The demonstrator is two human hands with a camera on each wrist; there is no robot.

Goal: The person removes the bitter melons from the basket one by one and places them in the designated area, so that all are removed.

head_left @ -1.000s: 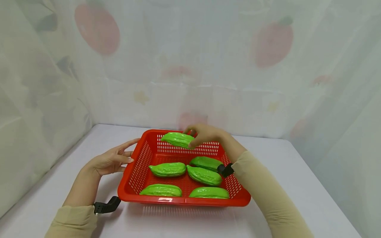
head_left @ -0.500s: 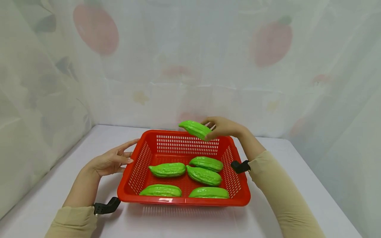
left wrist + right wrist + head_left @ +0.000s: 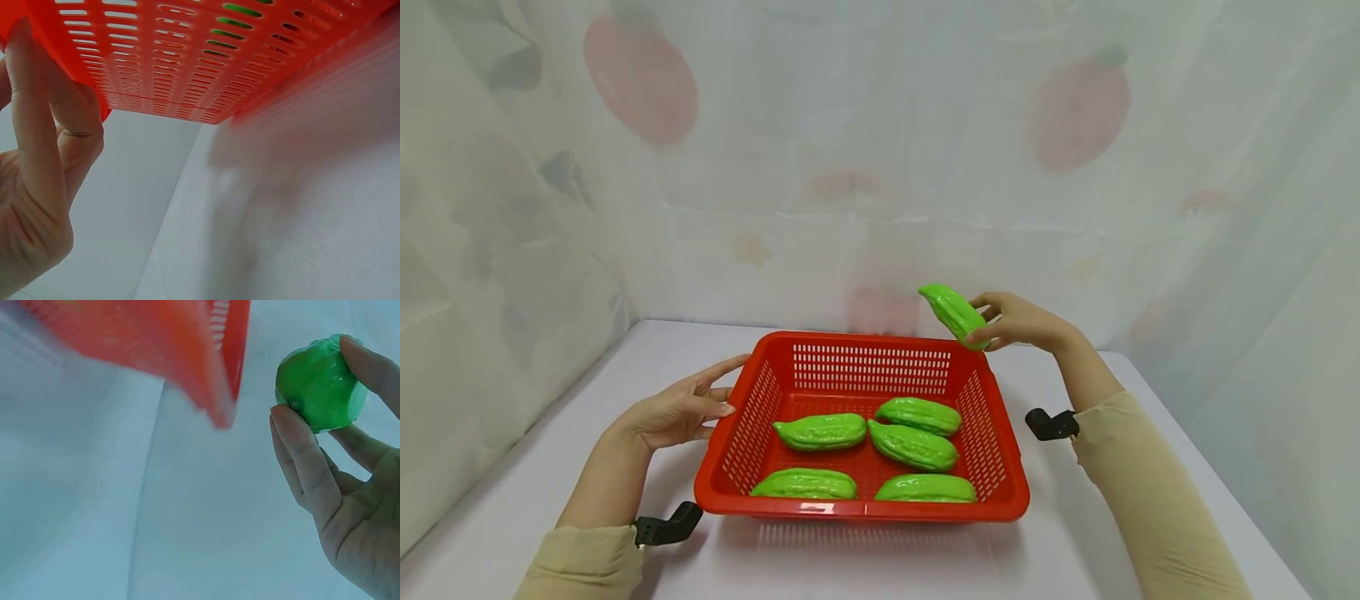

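Observation:
My right hand [image 3: 1022,322] pinches a green bitter melon [image 3: 953,312] by one end, above the back right corner of the red basket [image 3: 861,507]. In the right wrist view thumb and fingertips press the near end of this melon [image 3: 322,387]. My left hand [image 3: 673,411] grips the left rim of the basket, thumb in front. In the left wrist view the left hand [image 3: 47,144] has its fingers at the rim of the slotted basket wall [image 3: 169,56]. Several more bitter melons [image 3: 822,432] lie inside the basket.
The basket stands on a white-covered table [image 3: 1075,517]. Pale curtains [image 3: 880,150] with faded fruit prints hang behind and at both sides. A black wrist mount [image 3: 1051,424] is strapped to the right forearm, another mount [image 3: 668,525] to the left one.
My right hand has carried the bitter melon up and right, from over the basket's back middle to its back right corner, tilting it. The left hand and basket have stayed in place.

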